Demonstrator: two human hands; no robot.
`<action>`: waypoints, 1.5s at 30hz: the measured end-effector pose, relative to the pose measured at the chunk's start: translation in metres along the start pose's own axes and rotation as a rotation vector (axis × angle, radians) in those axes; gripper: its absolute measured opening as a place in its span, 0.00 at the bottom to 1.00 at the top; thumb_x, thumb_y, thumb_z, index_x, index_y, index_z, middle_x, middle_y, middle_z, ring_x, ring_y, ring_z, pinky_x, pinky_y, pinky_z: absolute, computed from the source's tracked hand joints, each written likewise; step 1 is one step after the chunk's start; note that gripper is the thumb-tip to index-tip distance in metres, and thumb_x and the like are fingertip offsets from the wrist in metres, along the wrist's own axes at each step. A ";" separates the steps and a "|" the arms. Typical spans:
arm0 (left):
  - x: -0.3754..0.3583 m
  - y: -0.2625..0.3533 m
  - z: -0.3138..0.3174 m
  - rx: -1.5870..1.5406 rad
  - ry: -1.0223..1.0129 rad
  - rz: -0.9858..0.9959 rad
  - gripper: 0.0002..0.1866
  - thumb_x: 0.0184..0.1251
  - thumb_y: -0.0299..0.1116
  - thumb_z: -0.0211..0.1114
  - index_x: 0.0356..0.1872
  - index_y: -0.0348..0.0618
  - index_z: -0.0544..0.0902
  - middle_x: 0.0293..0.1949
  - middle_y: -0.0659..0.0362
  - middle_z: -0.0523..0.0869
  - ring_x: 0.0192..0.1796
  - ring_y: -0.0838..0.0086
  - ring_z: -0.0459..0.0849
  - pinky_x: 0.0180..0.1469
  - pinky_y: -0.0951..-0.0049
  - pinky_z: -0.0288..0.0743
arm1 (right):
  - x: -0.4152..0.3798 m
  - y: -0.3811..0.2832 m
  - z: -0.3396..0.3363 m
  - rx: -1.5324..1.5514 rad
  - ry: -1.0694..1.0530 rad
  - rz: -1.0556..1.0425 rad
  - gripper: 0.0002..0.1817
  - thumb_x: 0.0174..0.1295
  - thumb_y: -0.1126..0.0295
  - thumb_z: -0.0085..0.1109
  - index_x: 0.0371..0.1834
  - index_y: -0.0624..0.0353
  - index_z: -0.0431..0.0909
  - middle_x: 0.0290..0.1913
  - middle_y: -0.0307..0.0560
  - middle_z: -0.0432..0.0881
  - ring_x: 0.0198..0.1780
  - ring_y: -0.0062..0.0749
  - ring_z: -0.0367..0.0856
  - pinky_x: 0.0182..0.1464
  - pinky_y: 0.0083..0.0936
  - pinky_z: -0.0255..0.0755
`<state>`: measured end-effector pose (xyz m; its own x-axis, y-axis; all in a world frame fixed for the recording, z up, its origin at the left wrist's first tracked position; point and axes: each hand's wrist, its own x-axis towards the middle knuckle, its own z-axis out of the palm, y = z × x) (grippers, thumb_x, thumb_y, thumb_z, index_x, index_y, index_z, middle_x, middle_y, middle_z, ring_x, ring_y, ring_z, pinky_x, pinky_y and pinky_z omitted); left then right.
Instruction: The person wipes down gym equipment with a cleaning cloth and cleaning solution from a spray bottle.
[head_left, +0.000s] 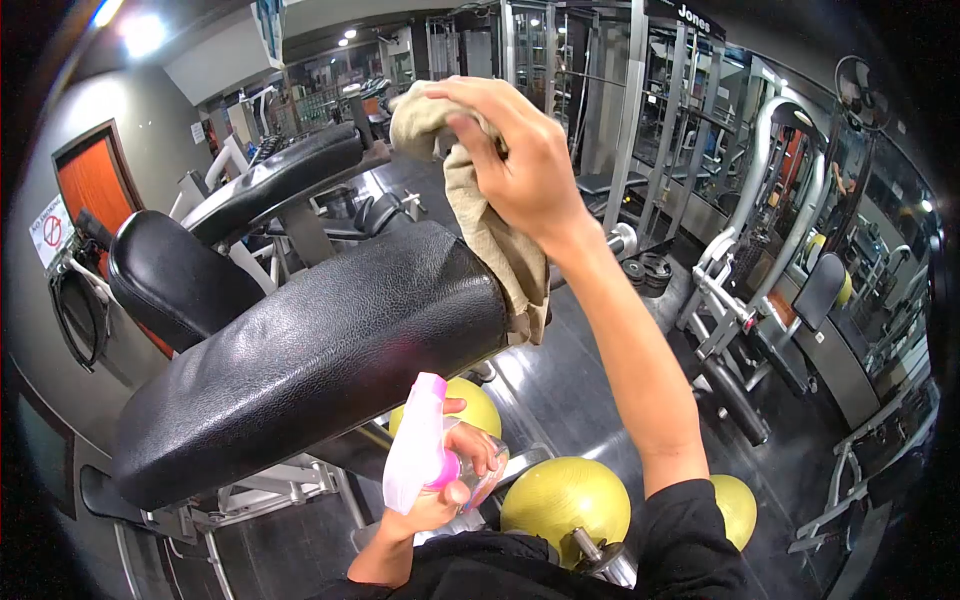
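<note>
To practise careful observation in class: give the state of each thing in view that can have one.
Cloth: bunched at top, hanging below
Right hand: raised, gripping the cloth
Spray bottle: held, trigger head attached
Left hand: gripping the spray bottle
Long black pad: glossy; dampness unclear
Yellow exercise balls: look inflated
Ceiling light: lit

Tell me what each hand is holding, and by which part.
Right hand: the beige cloth, bunched at its upper end. Left hand: the spray bottle, gripped near its pink collar.

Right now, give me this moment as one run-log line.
left hand: holding spray bottle | right hand: raised, holding tan cloth | cloth: hanging by end of black pad | yellow ball: on floor
</note>
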<state>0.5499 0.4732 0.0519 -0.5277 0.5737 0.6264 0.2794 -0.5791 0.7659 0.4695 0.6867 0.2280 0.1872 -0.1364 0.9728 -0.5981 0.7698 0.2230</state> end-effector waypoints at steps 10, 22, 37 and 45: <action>0.010 0.015 -0.005 -0.067 -0.023 -0.056 0.41 0.60 0.44 0.70 0.63 0.30 0.57 0.26 0.56 0.77 0.33 0.68 0.80 0.49 0.62 0.74 | 0.047 0.029 -0.001 -0.241 -0.829 0.744 0.21 0.65 0.55 0.50 0.38 0.65 0.82 0.40 0.59 0.84 0.43 0.52 0.83 0.47 0.36 0.75; 0.009 0.011 -0.011 -0.051 -0.029 -0.039 0.42 0.59 0.49 0.69 0.62 0.31 0.58 0.23 0.58 0.77 0.31 0.65 0.82 0.46 0.59 0.75 | -0.034 -0.045 -0.046 0.112 -0.052 0.745 0.19 0.65 0.66 0.59 0.57 0.59 0.77 0.47 0.49 0.85 0.46 0.24 0.82 0.47 0.18 0.74; 0.011 0.001 -0.020 -0.161 -0.069 -0.060 0.40 0.58 0.42 0.72 0.63 0.32 0.60 0.25 0.57 0.77 0.34 0.67 0.81 0.50 0.60 0.74 | 0.024 -0.005 -0.009 0.105 -0.463 0.543 0.15 0.65 0.61 0.54 0.39 0.63 0.81 0.26 0.50 0.83 0.28 0.29 0.80 0.37 0.26 0.74; 0.006 0.002 -0.016 -0.120 -0.021 -0.131 0.44 0.54 0.52 0.72 0.61 0.35 0.58 0.22 0.58 0.77 0.29 0.63 0.83 0.43 0.58 0.75 | 0.010 -0.012 -0.001 0.058 -0.242 0.687 0.19 0.68 0.56 0.51 0.34 0.63 0.81 0.19 0.45 0.79 0.23 0.25 0.77 0.31 0.24 0.72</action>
<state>0.5341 0.4658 0.0552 -0.5361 0.6600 0.5264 0.1109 -0.5630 0.8189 0.4794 0.6762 0.2354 -0.4187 0.2261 0.8795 -0.5605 0.6976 -0.4462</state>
